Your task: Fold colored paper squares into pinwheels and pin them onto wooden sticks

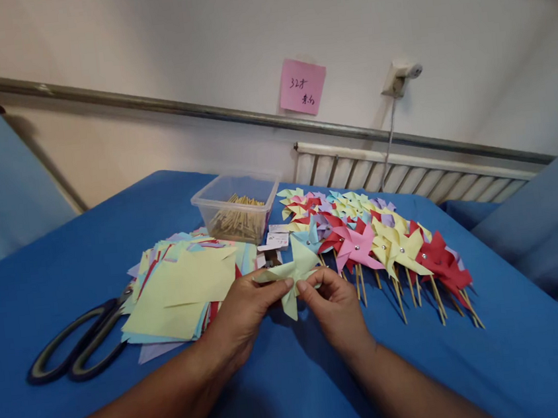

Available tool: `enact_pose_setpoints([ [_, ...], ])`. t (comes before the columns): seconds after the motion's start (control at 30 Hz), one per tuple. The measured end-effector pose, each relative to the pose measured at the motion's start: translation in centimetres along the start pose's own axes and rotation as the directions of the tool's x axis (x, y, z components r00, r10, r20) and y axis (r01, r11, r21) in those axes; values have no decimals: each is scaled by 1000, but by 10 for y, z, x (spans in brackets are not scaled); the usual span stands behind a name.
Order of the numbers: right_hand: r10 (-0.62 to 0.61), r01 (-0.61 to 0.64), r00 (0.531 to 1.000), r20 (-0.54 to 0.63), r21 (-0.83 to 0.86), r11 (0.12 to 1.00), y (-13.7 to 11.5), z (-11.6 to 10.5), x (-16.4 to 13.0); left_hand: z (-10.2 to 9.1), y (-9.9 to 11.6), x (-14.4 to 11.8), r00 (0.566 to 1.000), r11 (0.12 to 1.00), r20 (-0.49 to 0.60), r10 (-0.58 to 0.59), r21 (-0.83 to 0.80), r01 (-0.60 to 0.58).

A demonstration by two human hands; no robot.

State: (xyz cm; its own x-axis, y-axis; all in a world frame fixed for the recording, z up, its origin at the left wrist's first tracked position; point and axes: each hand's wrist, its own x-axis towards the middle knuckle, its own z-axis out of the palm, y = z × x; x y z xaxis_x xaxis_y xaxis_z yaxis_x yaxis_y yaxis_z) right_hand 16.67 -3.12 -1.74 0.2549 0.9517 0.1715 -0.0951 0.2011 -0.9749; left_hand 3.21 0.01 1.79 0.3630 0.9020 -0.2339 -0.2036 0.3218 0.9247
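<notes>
At the far left of the blue worktop (55,259) lie dark-handled scissors (76,343), their blades tucked under the edge of a loose stack of coloured paper squares (187,288), pale yellow on top with red, blue and lilac sheets showing at the edges. Behind the stack stands a clear plastic tub (236,208) holding thin wooden sticks.

The left hand (243,312) comes in from the lower left, fingers curled and drawn together, thumb and forefinger pinching the left side of a pale green paper pinwheel (293,274). The pinwheel is held just above the worktop, near the front edge of the paper stack, with one point of it hanging down between the two hands. The right hand (333,300) meets it from the other side, fingers bent inward, its fingertips closed on the pinwheel's right side; the two hands almost touch at the thumbs.

To the right, finished pinwheels on sticks (386,237) lie in overlapping rows, yellow, pink, red, lilac and blue, sticks pointing toward the person. On the wall behind are a pink sticky note (302,87) with handwriting and a white radiator (405,172).
</notes>
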Motion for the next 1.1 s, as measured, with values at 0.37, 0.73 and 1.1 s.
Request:
enact_pose_setpoints([
  [0.37, -13, 13, 1000, -10, 2, 1000, 0, 0, 0, -2, -1, 1, 1000, 1000, 30, 6, 19, -6],
  [0.73, 19, -19, 1000, -8, 36, 999, 1, 2, -1, 1, 1, -1, 1000, 998, -6, 15, 62, -15],
  [1.1, 143, -156, 987, 73, 225, 962, -11, -15, 11, -8, 24, 2, 990, 960, 67, -121, 263, 99],
])
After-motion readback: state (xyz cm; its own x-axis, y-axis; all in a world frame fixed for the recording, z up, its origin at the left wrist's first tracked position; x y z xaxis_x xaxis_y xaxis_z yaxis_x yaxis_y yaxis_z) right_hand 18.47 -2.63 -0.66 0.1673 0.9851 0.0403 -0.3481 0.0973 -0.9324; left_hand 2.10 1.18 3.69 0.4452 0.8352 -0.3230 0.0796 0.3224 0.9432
